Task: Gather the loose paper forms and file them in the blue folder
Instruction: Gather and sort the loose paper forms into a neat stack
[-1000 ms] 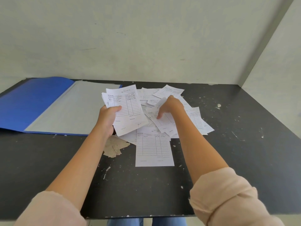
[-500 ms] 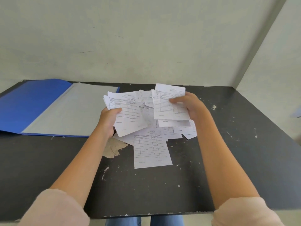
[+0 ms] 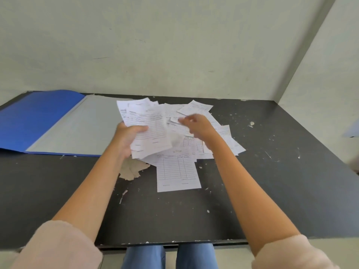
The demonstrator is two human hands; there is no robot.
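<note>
Fingers of the left hand are clamped on a fanned stack of forms, thumb across the front, so the gathered sheets stay together off the desk while the other hand fetches more; the right hand hovers over the loose pile, blurred, its fingers loosely curled and seemingly empty, though whether they pinch a sheet I cannot tell; one form lies apart, nearest the person, flat and easy to take; the rest overlap untidily, so edges will catch on one another; the blue folder lies open to the left, its grey inner leaf bare and touching the held stack's side of the pile, ready to receive; a torn patch of desk surface beneath the left wrist could snag a sliding sheet.
</note>
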